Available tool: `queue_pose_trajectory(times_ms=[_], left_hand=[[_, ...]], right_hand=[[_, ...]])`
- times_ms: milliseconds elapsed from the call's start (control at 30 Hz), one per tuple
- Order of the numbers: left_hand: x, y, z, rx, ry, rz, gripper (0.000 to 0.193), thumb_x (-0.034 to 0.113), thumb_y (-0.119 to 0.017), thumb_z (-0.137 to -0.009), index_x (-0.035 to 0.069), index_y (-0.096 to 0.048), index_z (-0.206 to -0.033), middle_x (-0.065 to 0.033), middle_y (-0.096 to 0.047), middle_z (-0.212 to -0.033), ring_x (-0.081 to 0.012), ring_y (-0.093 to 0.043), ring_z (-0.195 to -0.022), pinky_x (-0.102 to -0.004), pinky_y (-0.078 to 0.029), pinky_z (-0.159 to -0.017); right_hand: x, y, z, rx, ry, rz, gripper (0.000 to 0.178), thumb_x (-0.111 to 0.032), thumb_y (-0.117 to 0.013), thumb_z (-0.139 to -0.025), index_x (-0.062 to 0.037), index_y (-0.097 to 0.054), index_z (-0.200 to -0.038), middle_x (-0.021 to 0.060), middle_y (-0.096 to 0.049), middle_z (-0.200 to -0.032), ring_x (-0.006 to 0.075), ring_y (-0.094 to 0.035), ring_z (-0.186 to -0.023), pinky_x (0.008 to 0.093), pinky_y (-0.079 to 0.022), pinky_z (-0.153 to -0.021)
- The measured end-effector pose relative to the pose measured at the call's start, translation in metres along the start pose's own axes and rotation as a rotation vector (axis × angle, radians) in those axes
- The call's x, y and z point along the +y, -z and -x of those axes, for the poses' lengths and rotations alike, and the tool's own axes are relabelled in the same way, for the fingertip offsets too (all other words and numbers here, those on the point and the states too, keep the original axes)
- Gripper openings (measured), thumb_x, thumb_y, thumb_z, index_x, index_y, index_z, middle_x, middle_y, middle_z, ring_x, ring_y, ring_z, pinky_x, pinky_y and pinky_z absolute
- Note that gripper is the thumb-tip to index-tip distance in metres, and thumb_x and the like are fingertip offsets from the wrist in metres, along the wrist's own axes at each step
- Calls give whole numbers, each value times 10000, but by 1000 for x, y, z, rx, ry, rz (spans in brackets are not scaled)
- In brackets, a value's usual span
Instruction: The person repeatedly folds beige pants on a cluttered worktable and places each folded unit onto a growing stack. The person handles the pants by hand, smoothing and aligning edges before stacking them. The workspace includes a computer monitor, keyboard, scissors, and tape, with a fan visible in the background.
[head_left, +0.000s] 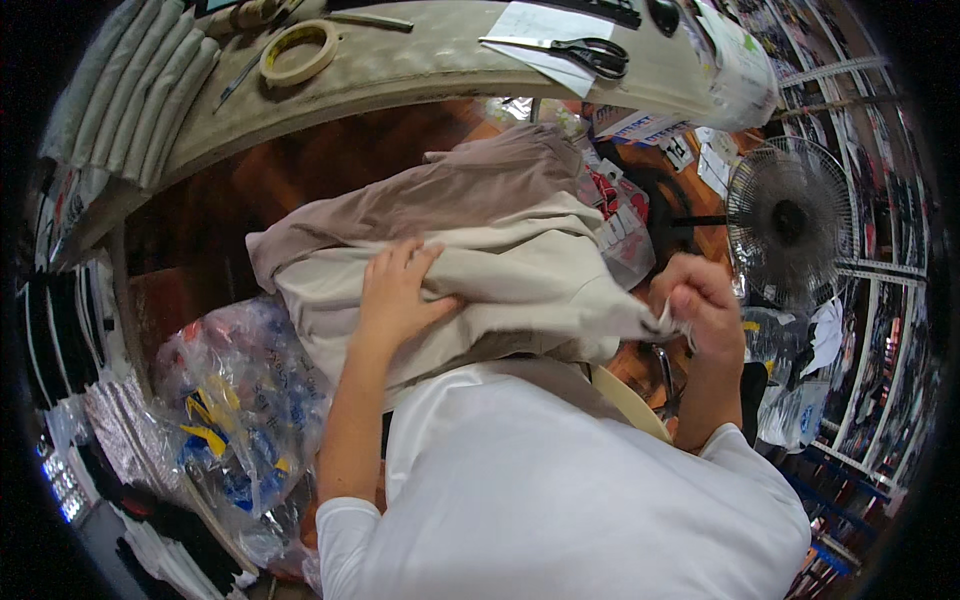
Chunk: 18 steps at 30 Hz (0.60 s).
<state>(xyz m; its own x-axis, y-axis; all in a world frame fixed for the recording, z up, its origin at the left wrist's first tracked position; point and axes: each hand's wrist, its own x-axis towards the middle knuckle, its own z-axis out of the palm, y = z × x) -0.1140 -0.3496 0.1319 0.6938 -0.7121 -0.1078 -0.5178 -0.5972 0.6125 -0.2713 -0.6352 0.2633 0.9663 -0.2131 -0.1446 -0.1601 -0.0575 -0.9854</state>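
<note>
Across my lap lie soft garments: a cream one point(530, 280) in front and a taupe-brown one point(470, 190) on its far side. My left hand point(398, 295) rests on the cream garment with its fingers spread, pressing on the folds without gripping. At the right, my right hand point(700, 298) is closed on a narrow end of the cream garment and holds it stretched out to the side. Some thin light strands show below those fingers, a little blurred. The garments' undersides are hidden.
On the table point(400, 75) ahead are a tape roll point(300, 53), black-handled scissors point(590, 56) and folded grey cloth point(135, 90). A fan point(790, 215) stands at the right before shelving. Clear plastic bags point(235, 400) lie at the left.
</note>
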Motion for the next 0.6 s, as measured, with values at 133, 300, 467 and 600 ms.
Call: queue_pose_trajectory(times_ms=[133, 300, 467, 600], left_hand=[[30, 16, 17, -105, -194, 63, 799, 422, -758, -585, 166, -502, -1297, -178, -381, -1375, -353, -315, -1298, -516, -210, -1078], [71, 21, 39, -47, -281, 118, 789, 287, -778, -545, 165, -519, -1281, -170, -372, -1381, -348, -333, -1291, -578, -226, -1046], [-4, 12, 74, 128, -38, -89, 665, -46, -670, -472, 107, -601, -1115, -163, -511, -1244, -367, -465, -1165, -462, -375, -973], [-124, 46, 149, 251, 387, -96, 408, -92, -547, -593, 49, -634, -967, -140, -625, -1014, -352, -567, -1012, -395, -426, -916]], right_hand=[[1, 18, 28, 165, 73, -67, 326, -305, -621, -878, -4, -555, -771, 9, -540, -690, 57, -452, -570, 203, -337, -512], [-10, 35, 38, 422, 187, -33, 334, -331, -594, -900, -11, -541, -821, 34, -563, -705, 66, -497, -588, 206, -385, -541], [-2, 63, 30, 573, 189, 162, 269, -292, -580, -911, -26, -562, -876, -4, -549, -751, 40, -487, -664, 186, -370, -592], [20, 69, 22, -115, -107, 391, 337, -242, -753, -737, -38, -583, -945, -2, -553, -786, 123, -514, -698, 258, -421, -671]])
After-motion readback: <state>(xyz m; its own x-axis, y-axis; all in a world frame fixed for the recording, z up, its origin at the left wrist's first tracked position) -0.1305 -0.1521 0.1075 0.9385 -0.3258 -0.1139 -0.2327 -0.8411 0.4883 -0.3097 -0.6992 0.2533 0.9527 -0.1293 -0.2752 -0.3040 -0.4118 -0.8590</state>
